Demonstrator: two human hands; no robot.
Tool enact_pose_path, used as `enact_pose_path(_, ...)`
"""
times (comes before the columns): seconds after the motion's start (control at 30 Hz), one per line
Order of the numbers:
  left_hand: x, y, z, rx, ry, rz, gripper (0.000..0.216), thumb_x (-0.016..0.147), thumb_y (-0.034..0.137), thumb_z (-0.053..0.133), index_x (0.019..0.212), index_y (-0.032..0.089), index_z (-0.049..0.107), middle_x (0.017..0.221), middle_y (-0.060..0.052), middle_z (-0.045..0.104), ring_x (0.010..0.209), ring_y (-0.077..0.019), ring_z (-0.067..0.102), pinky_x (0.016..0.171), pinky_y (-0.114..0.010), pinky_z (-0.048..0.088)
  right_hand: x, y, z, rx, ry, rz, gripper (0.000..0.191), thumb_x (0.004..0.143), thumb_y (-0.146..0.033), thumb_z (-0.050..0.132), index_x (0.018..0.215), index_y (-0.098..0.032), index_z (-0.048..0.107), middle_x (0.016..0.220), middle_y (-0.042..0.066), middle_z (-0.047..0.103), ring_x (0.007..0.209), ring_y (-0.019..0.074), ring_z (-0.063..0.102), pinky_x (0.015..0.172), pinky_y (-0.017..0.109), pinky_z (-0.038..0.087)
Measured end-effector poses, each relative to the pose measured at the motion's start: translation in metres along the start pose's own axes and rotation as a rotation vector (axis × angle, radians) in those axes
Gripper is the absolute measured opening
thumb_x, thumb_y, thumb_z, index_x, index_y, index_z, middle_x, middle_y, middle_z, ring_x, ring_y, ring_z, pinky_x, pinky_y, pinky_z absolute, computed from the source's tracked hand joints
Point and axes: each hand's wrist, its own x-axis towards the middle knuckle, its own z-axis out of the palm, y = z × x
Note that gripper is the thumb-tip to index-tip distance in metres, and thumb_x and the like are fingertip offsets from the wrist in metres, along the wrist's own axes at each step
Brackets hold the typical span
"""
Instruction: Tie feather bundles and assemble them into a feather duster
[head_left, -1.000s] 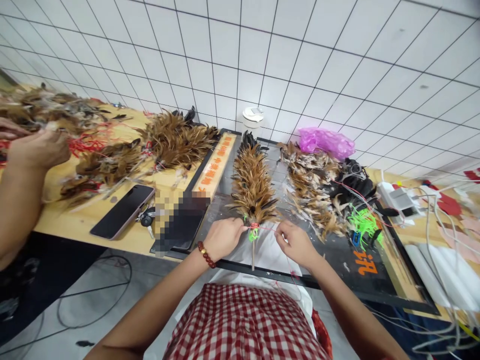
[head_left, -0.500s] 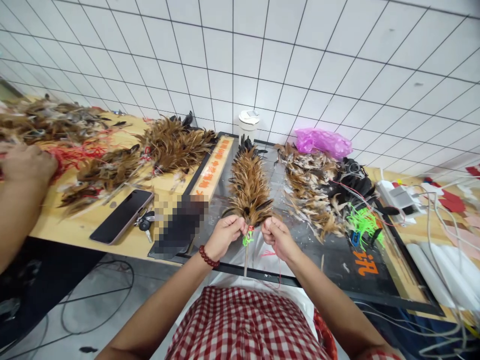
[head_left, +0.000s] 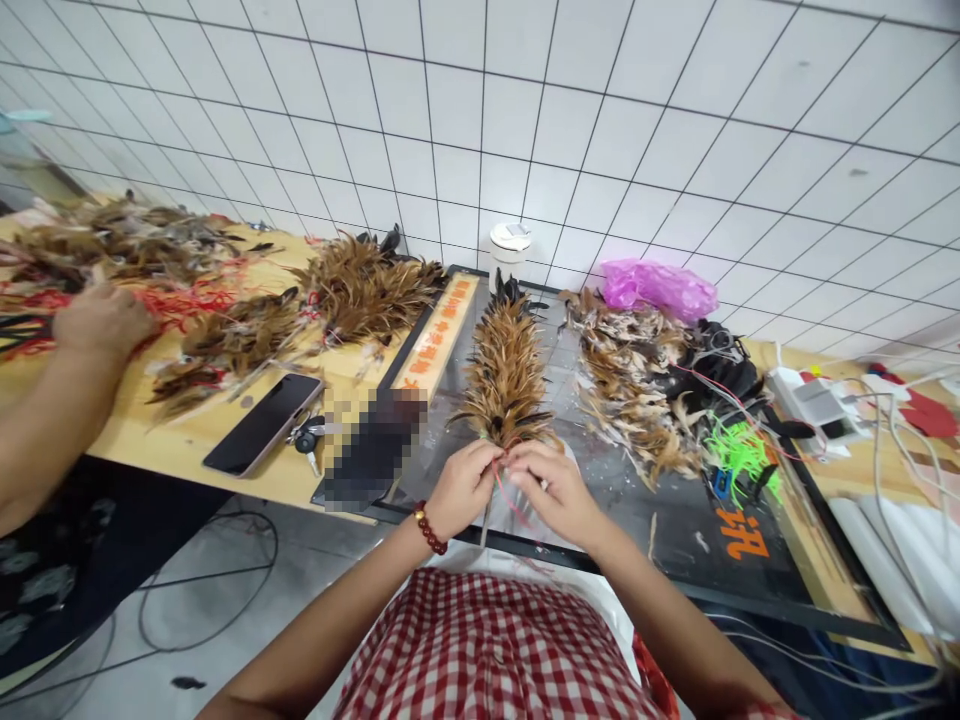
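Observation:
In front of me a feather duster (head_left: pixel 508 365) of brown and black feathers lies with its tip toward the wall. Its thin stick (head_left: pixel 486 520) comes out below the feathers toward my body. My left hand (head_left: pixel 463 492) is closed in a pinch at the duster's base, and a red string (head_left: pixel 511 492) shows at its fingertips. Close beside it, my right hand (head_left: pixel 553 495) also has its fingers bent and pinched at the same string. My fingers partly cover the binding where feathers meet stick.
Loose feathers (head_left: pixel 637 370) and green strings (head_left: pixel 739 460) lie to the right, near a pink plastic bag (head_left: pixel 660 288). Left are feather bundles (head_left: pixel 367 290), a phone (head_left: pixel 262 425) and keys (head_left: pixel 306 440). A co-worker's hand (head_left: pixel 105 320) rests among red strings. A white lidded container (head_left: pixel 510 250) stands behind.
My hands have come together at the duster's base, from being apart on either side of it. The green string there is now mostly hidden. The view has shifted slightly left.

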Motion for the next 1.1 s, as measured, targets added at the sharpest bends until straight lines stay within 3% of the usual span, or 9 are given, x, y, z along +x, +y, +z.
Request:
enact_pose_path(0.07,0.001,-0.001,-0.004,-0.010,-0.022,0.008,0.019,0.091,0.021,0.044,0.082,0.016,0.060,0.078,-0.004,0.060,0.074,-0.0139,0.054,0.070,-0.027,0.042,0.003,0.007,-0.003,-0.125,0.020,0.007,0.021,0.092,-0.017,0.046,0.107,-0.021,0.060,0.108,0.008,0.061,0.103,0.0157,0.057,0.088,0.029,0.047)
enact_pose_path(0.17,0.003,-0.002,-0.010,-0.042,-0.061,0.020,0.023,0.092,0.024,0.044,0.082,0.016,0.063,0.079,-0.005,0.063,0.075,-0.0141,0.056,0.070,-0.027,0.042,0.006,0.017,-0.004,-0.368,-0.107,-0.020,0.038,0.090,-0.014,0.044,0.127,-0.022,0.053,0.125,0.010,0.055,0.108,0.0178,0.056,0.087,0.030,0.047)
enact_pose_path(0.27,0.004,-0.002,-0.013,-0.126,-0.054,-0.025,0.023,0.089,0.026,0.050,0.078,0.017,0.068,0.079,-0.006,0.068,0.076,-0.0149,0.058,0.073,-0.028,0.044,0.006,0.024,0.000,-0.526,-0.151,-0.019,0.030,0.091,-0.016,0.043,0.115,-0.020,0.062,0.102,0.009,0.065,0.089,0.0174,0.060,0.078,0.029,0.046)
enact_pose_path(0.33,0.005,-0.002,-0.012,-0.258,-0.013,-0.166,0.020,0.085,0.028,0.056,0.078,0.017,0.071,0.076,-0.006,0.070,0.070,-0.0142,0.059,0.068,-0.027,0.046,0.005,0.028,0.003,-0.520,-0.109,0.014,0.025,0.092,-0.018,0.044,0.101,-0.020,0.066,0.086,0.007,0.066,0.080,0.0168,0.060,0.074,0.028,0.045)
enact_pose_path(0.47,0.008,-0.003,-0.007,-0.619,0.051,-0.559,0.018,0.070,0.032,0.070,0.075,0.014,0.074,0.058,-0.003,0.066,0.044,-0.0084,0.047,0.044,-0.021,0.035,0.000,0.030,0.004,-0.322,-0.049,0.102,0.021,0.092,-0.023,0.047,0.092,-0.023,0.068,0.079,0.004,0.065,0.076,0.0155,0.059,0.070,0.027,0.043)
enact_pose_path(0.57,0.010,-0.002,-0.004,-0.728,0.111,-0.664,0.021,0.060,0.029,0.077,0.069,0.012,0.073,0.058,-0.005,0.067,0.043,-0.0072,0.047,0.041,-0.020,0.033,-0.004,0.028,0.004,-0.186,-0.033,0.136,0.022,0.093,-0.026,0.048,0.086,-0.023,0.068,0.079,0.004,0.066,0.075,0.0151,0.060,0.069,0.027,0.042)
enact_pose_path(0.87,0.005,-0.002,0.002,-0.607,0.217,-0.540,0.022,0.057,0.023,0.080,0.065,0.013,0.062,0.076,-0.008,0.073,0.073,-0.0164,0.067,0.071,-0.028,0.052,-0.011,0.033,0.002,-0.093,0.007,0.202,0.018,0.087,-0.019,0.054,0.073,-0.020,0.065,0.069,0.001,0.062,0.065,0.0134,0.056,0.062,0.025,0.038)
enact_pose_path(1.0,0.002,-0.005,0.003,-0.551,0.233,-0.479,0.026,0.062,0.021,0.075,0.068,0.016,0.051,0.073,-0.004,0.069,0.071,-0.0144,0.066,0.068,-0.026,0.052,-0.008,0.028,-0.001,-0.178,-0.055,0.240,0.015,0.083,-0.014,0.055,0.075,-0.021,0.065,0.071,0.001,0.064,0.066,0.0136,0.057,0.064,0.025,0.041)
enact_pose_path(1.1,-0.001,-0.006,0.001,-0.399,0.227,-0.420,0.022,0.068,0.021,0.069,0.076,0.018,0.049,0.073,-0.001,0.065,0.067,-0.0123,0.063,0.065,-0.024,0.049,0.005,0.019,-0.001,-0.219,-0.078,0.154,0.020,0.083,-0.012,0.053,0.093,-0.022,0.066,0.089,0.004,0.067,0.079,0.0158,0.060,0.072,0.027,0.045)
